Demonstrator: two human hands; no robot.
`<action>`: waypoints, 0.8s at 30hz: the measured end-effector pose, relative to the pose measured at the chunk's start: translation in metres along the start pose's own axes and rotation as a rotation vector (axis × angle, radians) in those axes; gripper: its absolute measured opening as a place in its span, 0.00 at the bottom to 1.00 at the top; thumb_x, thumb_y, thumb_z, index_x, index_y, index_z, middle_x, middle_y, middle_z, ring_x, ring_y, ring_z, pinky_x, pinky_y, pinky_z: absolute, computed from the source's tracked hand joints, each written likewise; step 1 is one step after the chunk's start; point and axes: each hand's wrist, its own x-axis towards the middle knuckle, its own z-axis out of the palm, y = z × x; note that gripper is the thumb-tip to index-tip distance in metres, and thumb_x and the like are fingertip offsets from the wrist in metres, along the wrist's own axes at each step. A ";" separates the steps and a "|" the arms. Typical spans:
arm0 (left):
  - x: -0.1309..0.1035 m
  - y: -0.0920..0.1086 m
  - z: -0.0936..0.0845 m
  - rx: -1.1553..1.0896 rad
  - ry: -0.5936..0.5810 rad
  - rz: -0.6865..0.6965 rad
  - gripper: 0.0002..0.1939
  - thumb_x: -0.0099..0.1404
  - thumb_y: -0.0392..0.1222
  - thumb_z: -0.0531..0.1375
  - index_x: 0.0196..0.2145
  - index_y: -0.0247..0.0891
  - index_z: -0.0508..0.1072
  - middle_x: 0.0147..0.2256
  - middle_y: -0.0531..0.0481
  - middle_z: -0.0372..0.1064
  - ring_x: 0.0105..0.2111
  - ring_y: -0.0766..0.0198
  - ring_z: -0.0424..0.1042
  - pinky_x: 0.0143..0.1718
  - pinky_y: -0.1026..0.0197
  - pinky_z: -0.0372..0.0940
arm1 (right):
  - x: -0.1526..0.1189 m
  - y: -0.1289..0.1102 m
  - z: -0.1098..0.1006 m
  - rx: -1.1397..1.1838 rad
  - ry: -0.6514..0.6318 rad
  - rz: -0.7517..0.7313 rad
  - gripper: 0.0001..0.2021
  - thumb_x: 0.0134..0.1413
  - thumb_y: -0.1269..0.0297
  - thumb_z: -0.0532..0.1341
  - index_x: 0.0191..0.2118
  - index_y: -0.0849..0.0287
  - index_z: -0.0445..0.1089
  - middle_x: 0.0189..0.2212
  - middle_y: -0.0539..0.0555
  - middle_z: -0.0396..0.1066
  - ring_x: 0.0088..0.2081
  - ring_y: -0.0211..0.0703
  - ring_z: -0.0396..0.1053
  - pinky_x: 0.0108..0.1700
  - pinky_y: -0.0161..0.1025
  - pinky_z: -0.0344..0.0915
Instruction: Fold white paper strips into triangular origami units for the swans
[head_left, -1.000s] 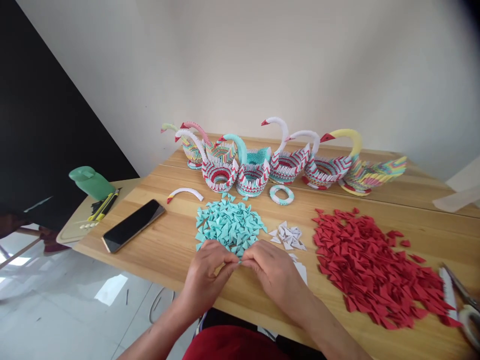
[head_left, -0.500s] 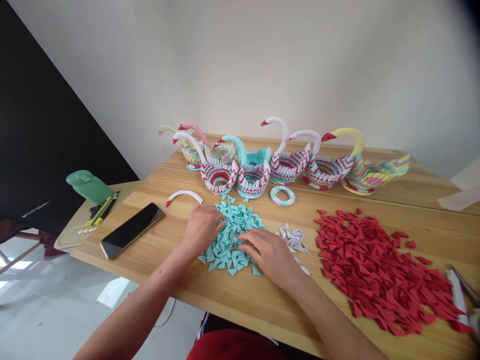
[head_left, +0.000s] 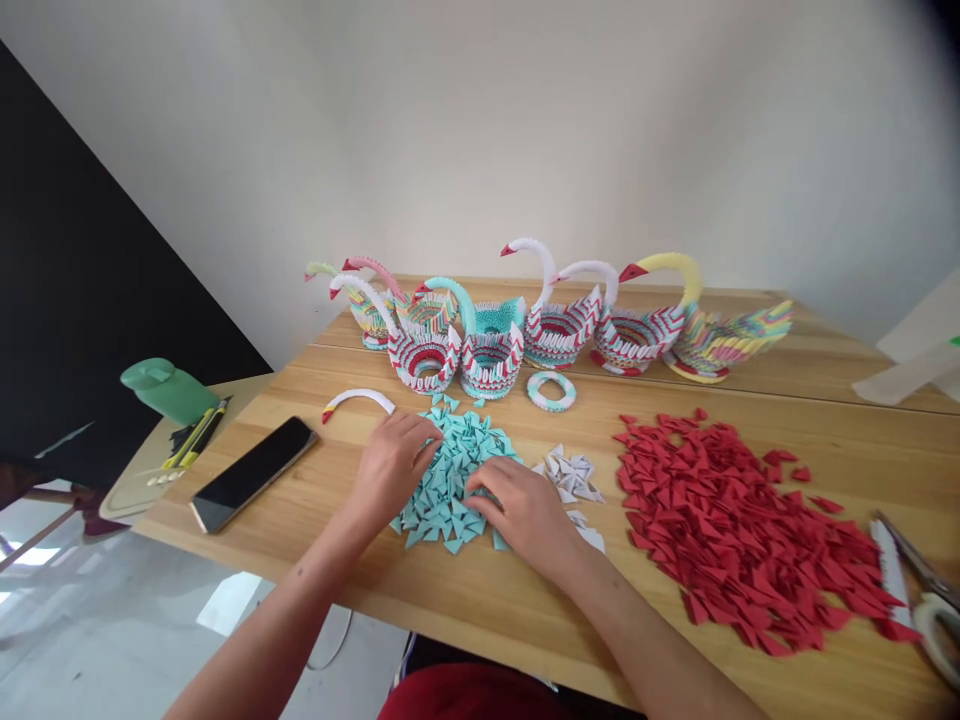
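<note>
Through the head camera I see my left hand (head_left: 397, 455) loosely curled at the near side of a heap of turquoise paper pieces (head_left: 454, 495), its fingertips partly hidden; I cannot tell whether it has hold of one. My right hand (head_left: 525, 505) rests across from it, thumb and forefinger bent and slightly parted at the heap's edge; I can't make out a piece there either. The heap lies between and just beyond both hands.

The pieces overlap so loosely that, I judge, a careless sweep of either hand could scatter them, and a hurried pinch could lift two or crush a fold. If my right wrist swung outward, it might mix in the white pieces (head_left: 574, 475) just beside it. The loose curved neck (head_left: 358, 397) sits near my left fingers and could get knocked.

All the pieces are small, sharp-cornered folded triangles, matte like plain paper. Farther right of my right hand spreads a broad red pile (head_left: 735, 530). Beyond both hands, a smooth banded ring (head_left: 551, 391) lies flat on the wood-grained table (head_left: 330, 470).
</note>
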 end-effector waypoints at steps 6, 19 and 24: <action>-0.022 0.039 -0.006 -0.260 -0.047 -0.068 0.07 0.69 0.37 0.56 0.34 0.39 0.74 0.30 0.51 0.76 0.33 0.61 0.74 0.36 0.61 0.66 | 0.000 -0.005 -0.009 0.300 0.121 0.140 0.04 0.61 0.63 0.62 0.36 0.56 0.68 0.33 0.50 0.72 0.36 0.41 0.69 0.39 0.36 0.64; -0.050 0.063 -0.007 -0.377 0.083 -0.012 0.06 0.67 0.33 0.58 0.40 0.41 0.71 0.33 0.50 0.78 0.32 0.62 0.76 0.36 0.62 0.69 | -0.004 -0.017 -0.013 0.375 -0.022 0.119 0.09 0.61 0.63 0.62 0.30 0.57 0.70 0.26 0.47 0.71 0.31 0.38 0.68 0.35 0.34 0.61; -0.032 0.036 -0.027 -0.363 -0.061 0.000 0.12 0.70 0.37 0.55 0.50 0.42 0.71 0.39 0.47 0.79 0.42 0.59 0.77 0.43 0.59 0.71 | -0.003 -0.020 -0.029 0.290 0.004 0.085 0.06 0.61 0.65 0.62 0.32 0.56 0.71 0.28 0.48 0.72 0.32 0.38 0.69 0.36 0.34 0.61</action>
